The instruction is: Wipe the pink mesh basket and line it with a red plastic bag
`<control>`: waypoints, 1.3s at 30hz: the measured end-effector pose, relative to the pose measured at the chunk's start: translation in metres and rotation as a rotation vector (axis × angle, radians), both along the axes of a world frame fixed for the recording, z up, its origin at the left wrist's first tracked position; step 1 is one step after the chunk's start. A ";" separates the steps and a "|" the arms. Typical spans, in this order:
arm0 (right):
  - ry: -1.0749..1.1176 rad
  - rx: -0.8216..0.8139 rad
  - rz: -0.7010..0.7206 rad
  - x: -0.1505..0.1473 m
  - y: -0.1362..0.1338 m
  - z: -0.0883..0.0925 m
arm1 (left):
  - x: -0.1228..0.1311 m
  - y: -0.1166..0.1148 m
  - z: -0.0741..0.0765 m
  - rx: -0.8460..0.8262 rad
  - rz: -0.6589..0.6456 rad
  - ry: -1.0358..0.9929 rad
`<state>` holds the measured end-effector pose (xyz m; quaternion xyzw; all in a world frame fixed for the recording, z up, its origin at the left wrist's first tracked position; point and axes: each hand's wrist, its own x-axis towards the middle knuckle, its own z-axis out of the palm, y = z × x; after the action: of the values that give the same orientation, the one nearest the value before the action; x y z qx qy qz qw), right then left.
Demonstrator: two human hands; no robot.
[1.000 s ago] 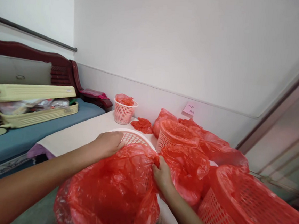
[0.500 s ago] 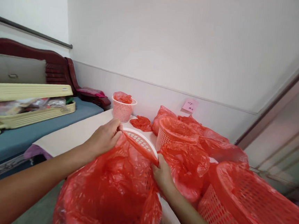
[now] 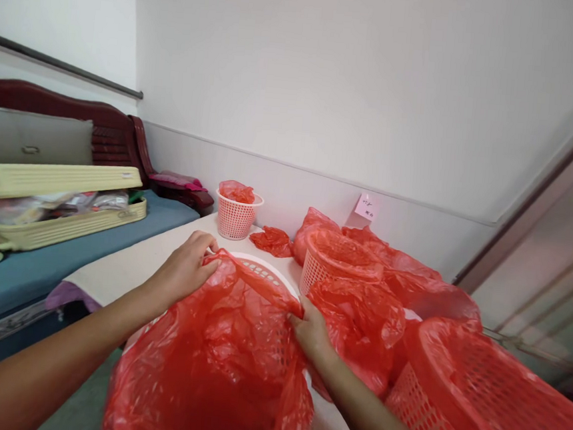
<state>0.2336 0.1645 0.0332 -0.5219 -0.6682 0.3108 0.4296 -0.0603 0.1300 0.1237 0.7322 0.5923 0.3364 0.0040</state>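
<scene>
In front of me stands a white perforated plastic basket (image 3: 266, 271) with a red plastic bag (image 3: 223, 370) spread inside it. The bag hangs over the near and side rims, while the far rim is bare. My left hand (image 3: 189, 267) pinches the bag's edge at the far left, slightly off the rim. At the right side of the rim, my right hand (image 3: 310, 331) grips the bag's edge against the basket. Much of the basket's outside is hidden beneath the bag.
On the white table (image 3: 131, 265) stand a small basket (image 3: 236, 218) with a red bag in it, a crumpled red bag (image 3: 273, 241) and several bag-lined baskets, including a large one (image 3: 435, 402) at right. A yellow suitcase (image 3: 65, 219) lies ajar on the blue bench at left.
My left hand has moved left and toward me with the bag's edge, away from the far rim. My right hand keeps its hold at nearly the same place.
</scene>
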 end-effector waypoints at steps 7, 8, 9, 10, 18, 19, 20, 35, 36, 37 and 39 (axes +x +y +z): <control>-0.047 -0.024 -0.045 0.016 0.012 0.002 | 0.012 0.005 0.000 -0.155 0.060 0.109; -0.069 -0.018 -0.058 0.019 0.013 0.001 | 0.013 0.008 -0.003 -0.164 0.056 0.117; -0.093 -0.011 -0.074 0.021 0.016 -0.001 | 0.013 0.013 -0.006 -0.168 0.052 0.122; -0.116 -0.007 -0.091 0.023 0.018 -0.002 | 0.013 0.019 -0.009 -0.169 0.054 0.126; -0.395 0.386 -0.098 0.004 0.026 0.034 | 0.009 0.070 -0.019 -0.044 0.017 0.117; -0.460 0.469 -0.051 -0.002 0.028 0.041 | 0.010 0.072 -0.019 -0.016 -0.013 0.110; -0.530 0.518 -0.017 -0.008 0.031 0.047 | 0.011 0.074 -0.020 0.009 -0.043 0.103; -0.867 0.428 0.031 -0.062 0.071 0.049 | -0.028 0.086 -0.045 -0.012 -0.105 0.049; -0.859 0.425 0.009 -0.061 0.072 0.050 | -0.028 0.087 -0.045 -0.019 -0.116 0.046; -0.850 0.423 -0.008 -0.059 0.074 0.050 | -0.026 0.088 -0.044 -0.028 -0.127 0.047; -0.830 0.422 -0.029 -0.054 0.077 0.048 | -0.023 0.089 -0.042 -0.051 -0.136 0.066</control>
<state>0.1796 0.2419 0.0817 -0.5128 -0.8247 -0.0732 0.2269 -0.0832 0.2187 0.0814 0.7809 0.5494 0.2960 0.0260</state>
